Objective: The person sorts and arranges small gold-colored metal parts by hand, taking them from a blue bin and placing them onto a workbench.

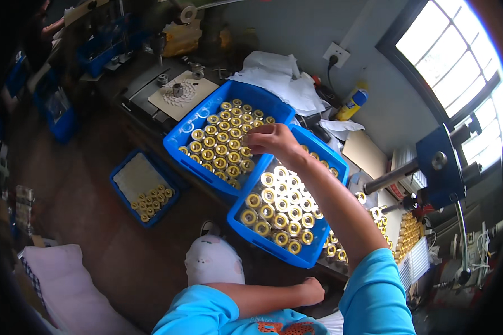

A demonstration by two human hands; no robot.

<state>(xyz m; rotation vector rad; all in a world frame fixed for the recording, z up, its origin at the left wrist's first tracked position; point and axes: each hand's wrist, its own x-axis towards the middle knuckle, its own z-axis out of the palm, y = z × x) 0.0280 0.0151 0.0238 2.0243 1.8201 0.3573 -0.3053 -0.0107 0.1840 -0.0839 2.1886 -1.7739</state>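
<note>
My right hand (269, 139) is over the right side of the far blue tray (257, 94), its fingers pinched together. What lies between the fingertips is too small and hidden to name. That tray holds many round metal parts (221, 149), silver with brass-coloured ring tops, standing in rows. A nearer blue tray (271, 251) is filled with similar round parts (281, 204), under my right forearm. Low by my lap, my left hand (311, 291) is curled closed, and its fingers hide whatever may be in it.
To the right stands a blue-headed press (440, 162) with a long lever, and more brass-topped parts (409, 237) beside it. A smaller blue bin (134, 167) sits lower left. White paper (274, 72) and a yellow-blue can (352, 105) lie behind the trays.
</note>
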